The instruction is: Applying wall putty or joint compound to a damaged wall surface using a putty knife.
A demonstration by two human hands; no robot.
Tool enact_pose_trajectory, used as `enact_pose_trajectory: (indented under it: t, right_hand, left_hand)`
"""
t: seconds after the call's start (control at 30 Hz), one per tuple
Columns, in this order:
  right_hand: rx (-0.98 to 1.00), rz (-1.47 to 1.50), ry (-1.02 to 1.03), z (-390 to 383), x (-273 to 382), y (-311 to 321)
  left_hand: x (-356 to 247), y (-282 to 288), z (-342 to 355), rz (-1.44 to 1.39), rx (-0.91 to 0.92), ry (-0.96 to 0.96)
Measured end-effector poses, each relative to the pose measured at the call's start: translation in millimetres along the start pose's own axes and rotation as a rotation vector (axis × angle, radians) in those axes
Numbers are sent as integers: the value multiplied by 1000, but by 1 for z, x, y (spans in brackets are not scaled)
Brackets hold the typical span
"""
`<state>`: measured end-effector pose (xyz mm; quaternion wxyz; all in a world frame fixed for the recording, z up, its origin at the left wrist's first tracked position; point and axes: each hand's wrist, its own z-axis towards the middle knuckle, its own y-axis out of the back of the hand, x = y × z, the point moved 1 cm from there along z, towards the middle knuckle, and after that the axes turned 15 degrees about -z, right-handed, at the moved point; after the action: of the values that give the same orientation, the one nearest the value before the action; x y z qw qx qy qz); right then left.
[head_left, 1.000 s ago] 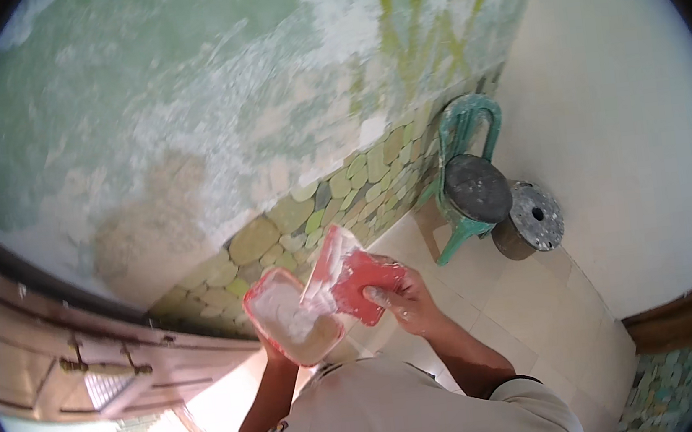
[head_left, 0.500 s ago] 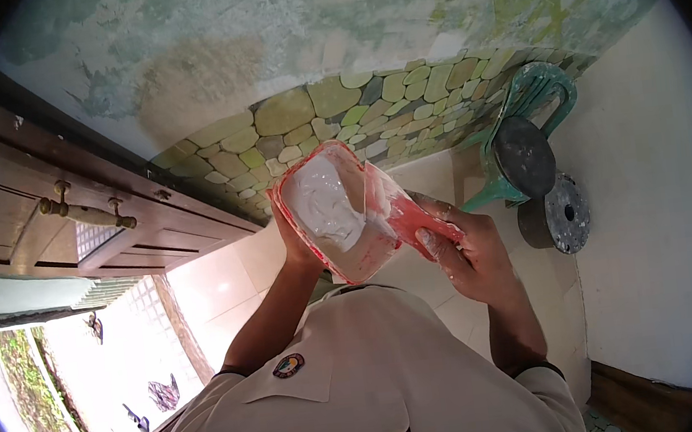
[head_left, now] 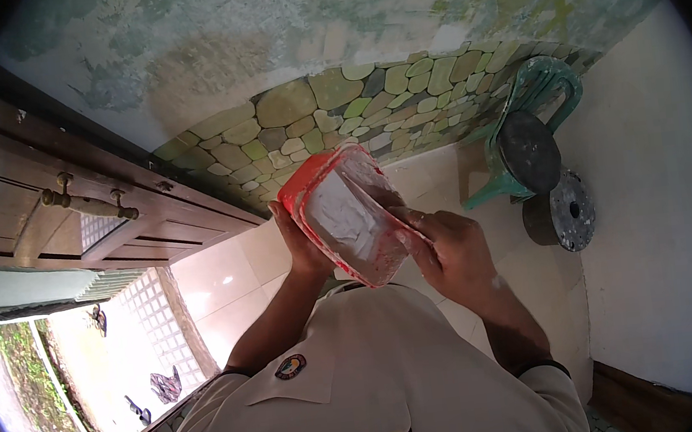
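Note:
My left hand (head_left: 301, 242) grips a red rectangular tub (head_left: 302, 180) from its left side. The tub is tilted, its mouth turned toward me, and thick white putty (head_left: 344, 216) lies inside. My right hand (head_left: 453, 251) is closed around a red putty spreader (head_left: 383, 215) smeared with white. The spreader's blade is inside the tub, edge-on to my view, against the putty near the right wall. Most of its handle is hidden by my fingers. White smears mark my right hand and wrist.
Ahead rises a patchy grey-green wall (head_left: 261, 48) with a band of flat stones (head_left: 284, 104) below. A brown wooden door (head_left: 145, 229) stands at left beside a bright doorway. At right are a green plastic chair (head_left: 563, 100) holding a dark disc (head_left: 530, 153) and a speckled dark drum (head_left: 573, 211).
The spreader has swung from the tub's right rim down into it, turning edge-on. The tub has tipped, showing more of its red outer side. My right hand has moved slightly left.

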<state>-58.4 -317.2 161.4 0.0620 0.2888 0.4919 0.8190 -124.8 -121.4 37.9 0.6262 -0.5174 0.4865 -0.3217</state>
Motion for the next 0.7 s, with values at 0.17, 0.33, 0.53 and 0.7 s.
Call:
enact_pose_trajectory:
  t: [0.17, 0.33, 0.53, 0.7]
  right_hand:
    - [-28, 220, -118, -6, 4, -9]
    - [106, 504, -309, -11, 2, 2]
    - [126, 574, -249, -18, 3, 3]
    - [116, 718, -271, -26, 9, -6]
  left_hand:
    - [4, -6, -7, 159, -34, -46]
    - [2, -2, -7, 57, -20, -69]
    - [3, -12, -7, -49, 101, -47]
    - [1, -10, -11, 71, 65, -67]
